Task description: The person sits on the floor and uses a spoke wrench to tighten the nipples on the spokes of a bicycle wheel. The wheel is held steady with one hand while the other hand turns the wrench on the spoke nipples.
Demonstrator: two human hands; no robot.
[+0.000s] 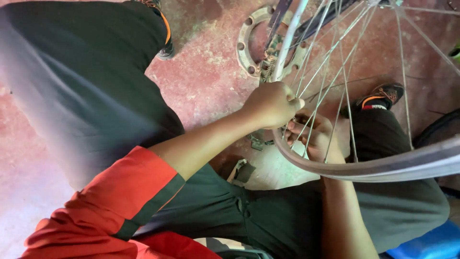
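My left hand point(272, 103) is closed in a fist around the wheel rim point(287, 48). My right hand point(314, 136) has its fingers point(296, 127) curled among the spokes point(330, 72), pinching something I cannot make out. I should keep the rim steady and turn gently. The round metal plate point(245, 45) on the floor point(206, 81) is partly covered.

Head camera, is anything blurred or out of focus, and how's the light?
Head view: the dark trouser leg at left is smeared soft; the left hand, right hand and spokes are fairly sharp; the rim streaks slightly; light is soft and even, with no harsh glare on the red floor.
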